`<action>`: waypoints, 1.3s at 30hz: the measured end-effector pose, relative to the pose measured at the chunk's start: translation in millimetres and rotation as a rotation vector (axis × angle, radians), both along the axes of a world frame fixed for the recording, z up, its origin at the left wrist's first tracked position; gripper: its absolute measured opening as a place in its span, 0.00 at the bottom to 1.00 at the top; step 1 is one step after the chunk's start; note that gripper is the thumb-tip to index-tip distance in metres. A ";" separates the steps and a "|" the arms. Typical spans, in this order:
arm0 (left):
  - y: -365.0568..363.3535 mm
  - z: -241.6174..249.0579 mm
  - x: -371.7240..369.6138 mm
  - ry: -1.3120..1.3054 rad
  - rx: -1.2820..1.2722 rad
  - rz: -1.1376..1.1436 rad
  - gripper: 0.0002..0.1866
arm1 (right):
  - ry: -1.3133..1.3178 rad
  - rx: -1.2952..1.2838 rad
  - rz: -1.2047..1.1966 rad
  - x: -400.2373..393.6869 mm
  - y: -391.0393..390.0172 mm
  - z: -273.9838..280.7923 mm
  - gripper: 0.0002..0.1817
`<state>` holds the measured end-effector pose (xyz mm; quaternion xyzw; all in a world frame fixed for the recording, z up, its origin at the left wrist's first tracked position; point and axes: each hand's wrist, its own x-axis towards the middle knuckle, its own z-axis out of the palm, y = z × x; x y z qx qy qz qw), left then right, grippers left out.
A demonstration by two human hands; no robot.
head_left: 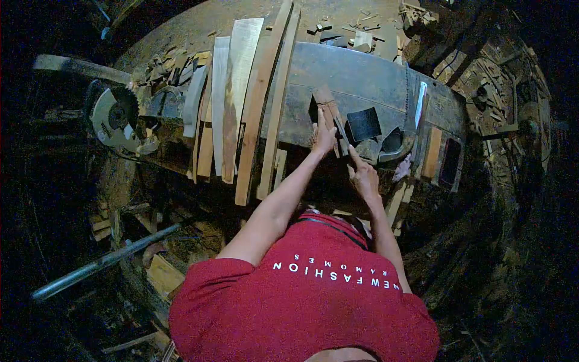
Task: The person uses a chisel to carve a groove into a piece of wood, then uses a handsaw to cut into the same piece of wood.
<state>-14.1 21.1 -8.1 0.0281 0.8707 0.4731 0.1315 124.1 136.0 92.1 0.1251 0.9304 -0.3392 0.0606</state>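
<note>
In the head view, a short brown piece of wood (pixel 327 104) lies on the metal-topped bench, its near end pointing towards me. My left hand (pixel 324 137) grips this near end, fingers stretched along the wood. A narrow grey flat strip (pixel 342 136) runs along the right side of the wood; its kind cannot be made out. Just below it is my right hand (pixel 363 176), index finger reaching forward to the strip's near end and the other fingers curled. What lies inside the right palm is hidden. A black square pad (pixel 363 123) sits right of the strip.
Long boards (pixel 256 114) lie across the bench to my left, overhanging its front edge. A circular saw (pixel 114 119) with its toothed blade exposed is at the far left. An orange-brown block (pixel 432 152) is at the right. Wood scraps (pixel 363 40) lie behind.
</note>
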 end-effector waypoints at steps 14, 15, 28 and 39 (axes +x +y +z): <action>-13.1 10.7 -10.0 -0.128 -0.177 -0.228 0.59 | 0.059 -0.023 -0.015 -8.7 -4.8 -6.5 0.32; -12.0 13.3 -10.4 -0.166 -0.209 -0.224 0.58 | 0.025 -0.021 -0.038 -3.5 -5.2 -5.2 0.32; -9.9 1.6 -11.0 -0.151 -0.206 -0.219 0.57 | -0.005 -0.025 0.006 1.5 0.5 0.3 0.34; -11.7 -29.6 -8.4 0.202 -0.324 -0.201 0.59 | -0.030 -0.051 0.001 -16.4 -1.8 -1.5 0.29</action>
